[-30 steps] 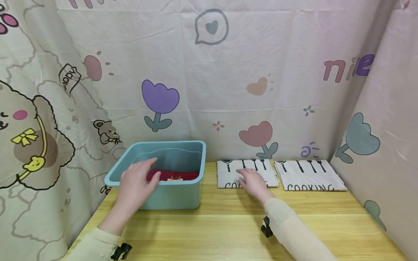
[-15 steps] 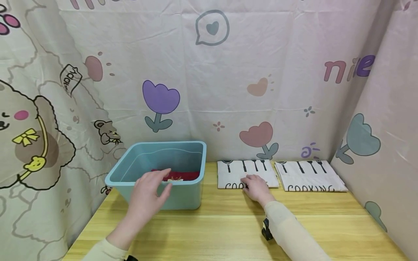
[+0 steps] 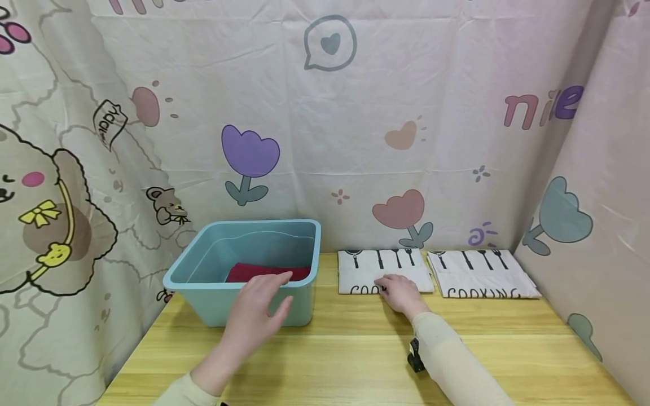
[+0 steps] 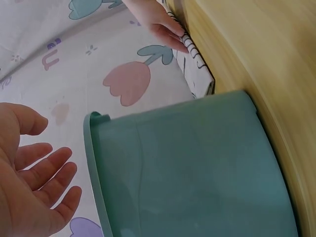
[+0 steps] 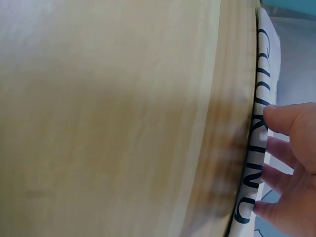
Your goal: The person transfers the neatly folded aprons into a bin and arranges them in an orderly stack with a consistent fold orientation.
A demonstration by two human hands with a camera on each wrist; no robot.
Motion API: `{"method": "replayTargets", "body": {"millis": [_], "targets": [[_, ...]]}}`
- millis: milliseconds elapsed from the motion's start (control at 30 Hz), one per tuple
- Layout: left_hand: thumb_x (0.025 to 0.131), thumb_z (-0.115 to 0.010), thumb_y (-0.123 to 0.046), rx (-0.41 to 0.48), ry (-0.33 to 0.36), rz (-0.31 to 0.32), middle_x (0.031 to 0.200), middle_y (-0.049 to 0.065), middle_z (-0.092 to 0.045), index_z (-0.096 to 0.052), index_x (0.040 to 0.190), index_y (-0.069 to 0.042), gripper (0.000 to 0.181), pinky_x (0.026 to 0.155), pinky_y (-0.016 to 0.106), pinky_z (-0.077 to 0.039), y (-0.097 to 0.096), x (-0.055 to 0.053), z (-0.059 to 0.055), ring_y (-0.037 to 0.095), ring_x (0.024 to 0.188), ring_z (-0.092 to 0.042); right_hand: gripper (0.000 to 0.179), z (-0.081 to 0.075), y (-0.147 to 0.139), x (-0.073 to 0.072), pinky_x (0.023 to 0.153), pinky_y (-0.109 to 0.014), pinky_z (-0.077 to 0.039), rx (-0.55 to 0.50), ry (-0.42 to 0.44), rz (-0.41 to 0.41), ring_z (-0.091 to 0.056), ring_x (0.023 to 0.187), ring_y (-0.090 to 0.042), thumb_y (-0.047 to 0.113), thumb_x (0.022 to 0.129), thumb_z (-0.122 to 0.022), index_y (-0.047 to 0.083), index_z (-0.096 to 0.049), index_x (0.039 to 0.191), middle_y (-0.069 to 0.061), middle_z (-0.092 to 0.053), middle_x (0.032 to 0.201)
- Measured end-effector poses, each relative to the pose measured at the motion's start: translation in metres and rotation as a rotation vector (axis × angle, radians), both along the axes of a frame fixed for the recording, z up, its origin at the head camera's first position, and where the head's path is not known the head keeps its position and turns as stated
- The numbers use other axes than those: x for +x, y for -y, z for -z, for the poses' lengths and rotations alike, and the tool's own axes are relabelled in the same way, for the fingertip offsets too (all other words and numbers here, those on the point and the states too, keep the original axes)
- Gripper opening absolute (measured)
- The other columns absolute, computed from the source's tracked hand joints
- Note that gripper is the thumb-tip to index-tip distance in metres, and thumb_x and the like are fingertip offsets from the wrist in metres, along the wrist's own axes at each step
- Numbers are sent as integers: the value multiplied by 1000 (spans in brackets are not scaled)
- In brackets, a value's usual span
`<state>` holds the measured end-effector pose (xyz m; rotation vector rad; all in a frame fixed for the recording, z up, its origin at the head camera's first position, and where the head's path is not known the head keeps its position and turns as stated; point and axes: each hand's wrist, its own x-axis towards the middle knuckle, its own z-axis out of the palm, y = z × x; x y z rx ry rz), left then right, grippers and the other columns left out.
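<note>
My left hand (image 3: 259,313) hovers in front of the blue-green plastic bin (image 3: 244,307), fingers relaxed and holding nothing. In the left wrist view, that hand (image 4: 34,177) hangs apart from the bin's rim (image 4: 94,168). A dark red cloth (image 3: 244,273) lies inside the bin, partly hidden by the front wall. My right hand (image 3: 403,296) rests at the front edge of the nearer folded white cloth (image 3: 365,269), which has black utensil prints and "COOKING" lettering. In the right wrist view, its thumb and fingertips touch the cloth's folded edge (image 5: 260,89).
A second folded white cloth (image 3: 482,275) with the same print lies just to the right. Everything stands on a wooden table (image 3: 345,366). A printed curtain (image 3: 325,124) closes off the back and both sides.
My left hand has moved right and nearer to me, from over the bin's rim to in front of it. The right hand has slid slightly to the front edge of the white cloth.
</note>
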<state>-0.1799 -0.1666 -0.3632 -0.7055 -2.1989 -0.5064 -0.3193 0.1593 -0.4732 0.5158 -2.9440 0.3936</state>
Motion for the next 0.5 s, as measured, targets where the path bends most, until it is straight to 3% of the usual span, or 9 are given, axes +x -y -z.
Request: {"method": "replayTargets", "body": {"millis": [233, 500], "targets": [[77, -81, -7, 41, -3, 64, 113, 6, -70, -67, 122, -5, 47, 83, 44, -53, -12, -6, 4, 25, 101, -62, 32, -3, -1, 8, 95, -62, -42, -7, 18, -14, -52, 120, -43, 7, 94, -64, 13, -68, 125, -18, -58, 133], [78, -81, -7, 95, 32, 85, 114, 6, -69, -67, 123, -3, 47, 86, 45, -53, -32, -8, 3, 25, 105, -61, 31, -3, -3, 16, 92, -59, -46, -16, 26, -30, -56, 114, -41, 3, 92, -65, 15, -70, 121, -14, -62, 125]]}}
